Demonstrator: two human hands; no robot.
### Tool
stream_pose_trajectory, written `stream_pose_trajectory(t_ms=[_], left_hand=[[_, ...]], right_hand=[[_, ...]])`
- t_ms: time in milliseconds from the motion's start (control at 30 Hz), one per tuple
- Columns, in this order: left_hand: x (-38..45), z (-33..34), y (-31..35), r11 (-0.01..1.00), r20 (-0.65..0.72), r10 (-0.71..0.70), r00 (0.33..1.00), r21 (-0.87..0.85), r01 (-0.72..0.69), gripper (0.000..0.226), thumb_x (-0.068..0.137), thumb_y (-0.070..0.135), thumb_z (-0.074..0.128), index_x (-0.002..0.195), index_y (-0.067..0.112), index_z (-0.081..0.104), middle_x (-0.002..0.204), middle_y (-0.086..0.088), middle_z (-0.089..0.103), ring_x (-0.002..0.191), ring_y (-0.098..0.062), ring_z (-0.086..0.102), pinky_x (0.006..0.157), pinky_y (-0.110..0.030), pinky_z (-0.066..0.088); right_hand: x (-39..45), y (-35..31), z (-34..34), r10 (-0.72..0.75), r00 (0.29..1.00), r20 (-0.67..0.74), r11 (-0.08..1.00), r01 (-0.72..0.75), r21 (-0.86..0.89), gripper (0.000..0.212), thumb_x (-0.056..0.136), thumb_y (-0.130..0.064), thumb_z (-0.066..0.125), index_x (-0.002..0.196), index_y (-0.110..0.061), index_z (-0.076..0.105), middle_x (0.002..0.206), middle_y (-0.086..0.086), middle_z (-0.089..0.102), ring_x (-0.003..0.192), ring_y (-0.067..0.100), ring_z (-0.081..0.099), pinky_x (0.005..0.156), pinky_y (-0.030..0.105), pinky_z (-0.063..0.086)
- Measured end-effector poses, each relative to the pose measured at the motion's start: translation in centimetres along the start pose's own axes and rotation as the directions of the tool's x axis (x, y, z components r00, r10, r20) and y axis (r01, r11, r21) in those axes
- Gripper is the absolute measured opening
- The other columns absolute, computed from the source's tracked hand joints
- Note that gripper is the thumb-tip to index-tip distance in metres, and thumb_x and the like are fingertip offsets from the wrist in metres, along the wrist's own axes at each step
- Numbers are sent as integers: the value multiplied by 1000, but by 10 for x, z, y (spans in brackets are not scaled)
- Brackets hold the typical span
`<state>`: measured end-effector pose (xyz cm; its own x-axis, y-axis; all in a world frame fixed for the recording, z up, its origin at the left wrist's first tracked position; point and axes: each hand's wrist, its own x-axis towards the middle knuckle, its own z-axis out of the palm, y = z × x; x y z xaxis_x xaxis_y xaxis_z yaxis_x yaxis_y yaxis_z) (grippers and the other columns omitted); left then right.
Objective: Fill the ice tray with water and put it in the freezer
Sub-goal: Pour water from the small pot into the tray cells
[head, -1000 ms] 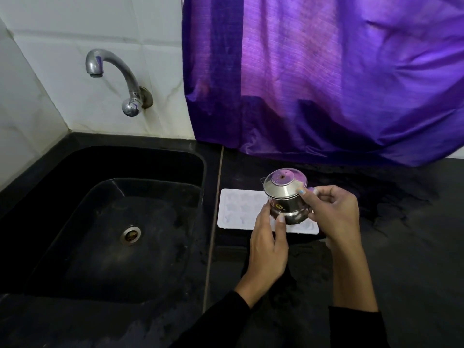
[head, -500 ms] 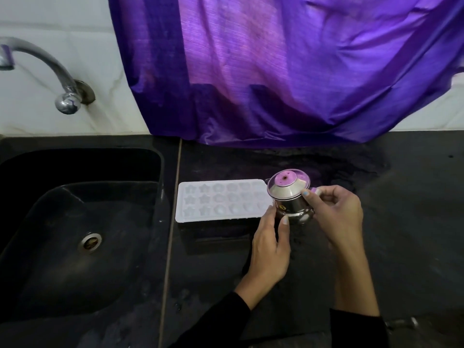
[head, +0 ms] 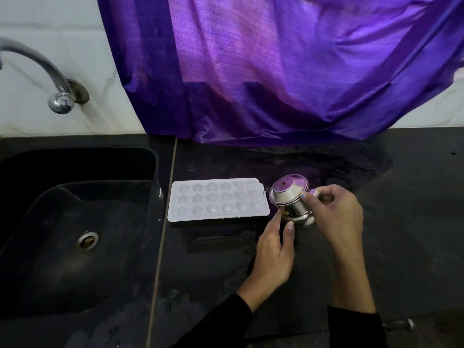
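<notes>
A white ice tray [head: 218, 199] with star and round moulds lies flat on the black counter [head: 401, 222], just right of the sink. At the tray's right end a small lidded steel pot [head: 291, 204] is held tilted, its spout over the tray's corner, where a thin thread of water shows. My right hand [head: 336, 217] grips the pot's handle, thumb pressed on the lid's edge. Fingertips of my left hand [head: 273, 249] touch the underside of the pot, fingers fairly straight.
A black sink [head: 155, 172] with a steel drain fills the left side. A curved steel tap [head: 50, 79] juts from the white tiled wall above it. A purple curtain [head: 276, 71] hangs down to the counter's back edge.
The pot has shifted from over the tray's right part to just past its right end and is tilted more. The view has swung to the right, so the sink sits further left.
</notes>
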<state>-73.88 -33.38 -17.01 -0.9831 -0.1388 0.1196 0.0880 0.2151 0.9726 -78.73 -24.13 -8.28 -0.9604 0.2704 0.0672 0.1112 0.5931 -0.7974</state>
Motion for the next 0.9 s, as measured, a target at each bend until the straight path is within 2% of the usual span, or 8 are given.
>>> stream_pose_trajectory(t_ms=[167, 700, 900], left_hand=[[0, 0, 1, 1000, -11, 12, 1000, 6, -12, 37, 101, 29, 38, 137, 27, 48, 129, 13, 58, 120, 6, 49, 100, -15, 38], [2, -1, -1, 1000, -14, 13, 1000, 1, -13, 40, 101, 35, 35, 135, 23, 50, 128, 11, 59, 121, 1, 50, 103, -27, 40], [4, -6, -1, 1000, -55, 5, 998, -8, -5, 37, 101, 32, 37, 133, 22, 52, 126, 10, 59, 117, 4, 51, 102, -23, 41]], right_hand=[[1, -2, 1, -2, 1000, 17, 1000, 3, -22, 18, 82, -36, 73, 85, -20, 65, 79, -6, 66, 79, 17, 63, 67, 30, 42], [2, -3, 2, -18, 1000, 24, 999, 18, -36, 20, 82, -36, 73, 87, -18, 65, 82, -3, 66, 81, 18, 62, 68, 31, 43], [3, -3, 2, -8, 1000, 20, 999, 7, 45, 18, 81, -34, 74, 81, -20, 64, 82, -3, 68, 82, 18, 64, 72, 32, 47]])
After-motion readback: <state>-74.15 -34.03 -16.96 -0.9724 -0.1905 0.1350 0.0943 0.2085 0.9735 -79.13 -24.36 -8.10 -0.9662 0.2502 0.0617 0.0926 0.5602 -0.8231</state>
